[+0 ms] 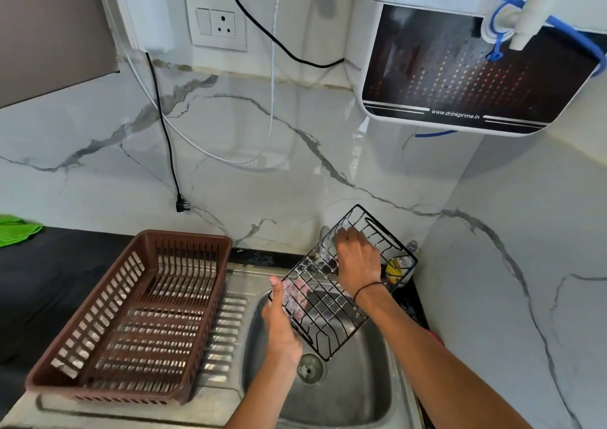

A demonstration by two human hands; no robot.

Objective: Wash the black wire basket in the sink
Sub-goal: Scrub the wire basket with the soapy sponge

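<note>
The black wire basket (331, 310) hangs tilted above the steel sink (361, 395), its far end raised toward the wall. My left hand (281, 326) grips its lower left rim, thumb up along the edge, with soap foam on the wires there. My right hand (356, 257) lies on the upper part of the basket with fingers curled over the wires. Whether it holds a scrubber is hidden. The sink drain (308, 368) shows below the basket.
A brown plastic dish rack (98, 363) sits on the sink's drainboard at the left. A yellow item (394, 269) stands in the back right corner behind the basket. A water purifier (460, 67) hangs on the wall above. A green cloth (16, 229) lies far left.
</note>
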